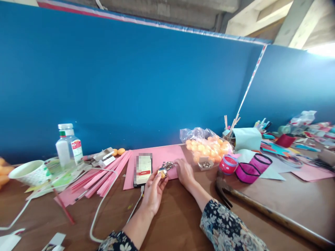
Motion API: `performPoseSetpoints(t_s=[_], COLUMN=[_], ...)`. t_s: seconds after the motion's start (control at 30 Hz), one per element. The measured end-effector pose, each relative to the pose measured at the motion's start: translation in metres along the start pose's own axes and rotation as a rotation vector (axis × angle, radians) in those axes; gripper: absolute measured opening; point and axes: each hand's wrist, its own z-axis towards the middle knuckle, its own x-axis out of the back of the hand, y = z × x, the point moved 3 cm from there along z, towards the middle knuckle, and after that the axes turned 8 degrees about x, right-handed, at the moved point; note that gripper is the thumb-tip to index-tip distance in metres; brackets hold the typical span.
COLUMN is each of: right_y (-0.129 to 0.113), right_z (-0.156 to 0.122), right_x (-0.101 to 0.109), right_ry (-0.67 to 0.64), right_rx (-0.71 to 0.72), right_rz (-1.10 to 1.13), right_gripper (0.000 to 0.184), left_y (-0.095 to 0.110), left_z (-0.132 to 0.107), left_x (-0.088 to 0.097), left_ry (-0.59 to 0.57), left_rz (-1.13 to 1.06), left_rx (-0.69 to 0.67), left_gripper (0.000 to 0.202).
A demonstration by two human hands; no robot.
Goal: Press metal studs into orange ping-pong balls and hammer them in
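My left hand (154,193) is closed around a small orange ball (162,173), with shiny metal studs covering part of its surface. Just beyond the ball, a loose heap of small shiny metal pieces (168,165), which look like thumbtacks, lies on a pink paper sheet (159,152). At the right side of this heap is my right hand (184,173), fingers bent together and reaching the pieces; anything between the fingertips is too small to make out. A phone (143,169) with a lit screen and a plugged-in cable lies left of the ball.
To the right are a small box of metal pieces (205,164), a plastic bag of orange balls (204,148), purple mesh rings (248,173) and a long-handled hammer (261,204). Pink paper strips (104,177), a white cable (97,212), a bowl (28,172) and a plastic bottle (68,146) stand left.
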Motion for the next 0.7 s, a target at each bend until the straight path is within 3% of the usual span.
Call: performPoseSetpoints(t_s=[0.23, 0.43, 0.53, 0.7], right_y=[-0.008, -0.014, -0.016, -0.015], right_z=[0.0, -0.015, -0.018, -0.017], right_x=[-0.004, -0.015, -0.014, -0.016], right_ry=[0.077, 0.018, -0.004, -0.025], right_rx=[-0.047, -0.285, -0.349, -0.411], right_rz=[0.343, 1.148, 1.304, 1.376], right_gripper=[0.021, 0.025, 0.024, 0.024], left_y=[-0.001, -0.003, -0.002, -0.002], left_z=[0.0, -0.001, -0.002, -0.002], left_x=[-0.001, -0.004, -0.006, -0.007], left_ry=[0.023, 0.001, 0.001, 0.004], left_rz=[0.037, 0.091, 0.119, 0.142], left_rx=[-0.012, -0.018, -0.026, -0.044], left_gripper=[0.033, 0.032, 0.031, 0.031])
